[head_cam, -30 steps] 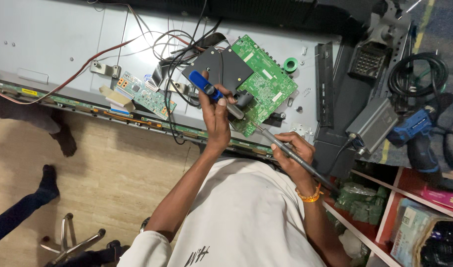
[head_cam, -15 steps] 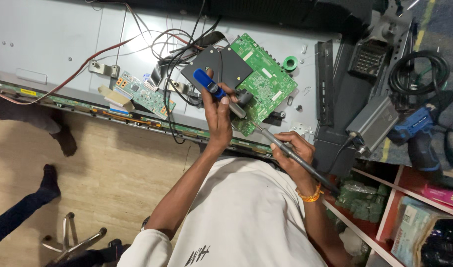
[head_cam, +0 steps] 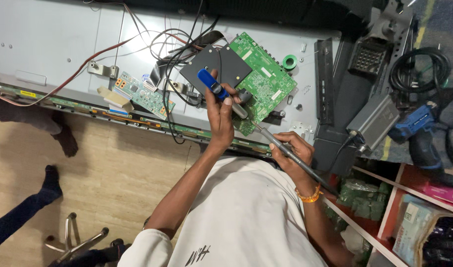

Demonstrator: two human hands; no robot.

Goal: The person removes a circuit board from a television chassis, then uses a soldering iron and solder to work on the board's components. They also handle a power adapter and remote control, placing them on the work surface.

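- Little has shifted since the earlier frames: both hands stay over the green circuit board (head_cam: 263, 81), and the blue-handled tool has only tipped slightly.
- Left hand (head_cam: 220, 114) has its fingers clenched around a blue-handled tool (head_cam: 212, 85); the handle is smooth, rounded plastic with a dark band, its long axis running from upper left to lower right, butt end pointing up-left over a black square plate (head_cam: 221, 66).
- Right hand (head_cam: 290, 151) grasps a slim grey soldering iron (head_cam: 273, 141), fingers wrapped round its shaft; the iron is a long, matte rod lying diagonally, its working end aimed up-left toward the lower edge of the board, its tail passing down-right past an orange wristband (head_cam: 309, 195).
- Board is flat, rectangular and set at an angle, studded with small components, resting on a pale grey metal back panel (head_cam: 48, 39).
- Thin black and red wires (head_cam: 172, 44) loop across the panel beside a smaller green strip board (head_cam: 143, 94).
- Well to the right lies a blue cordless drill (head_cam: 419, 131), near a grey metal box (head_cam: 372, 121).
- A green tape roll (head_cam: 289, 62) sits just beside the board's upper right edge.
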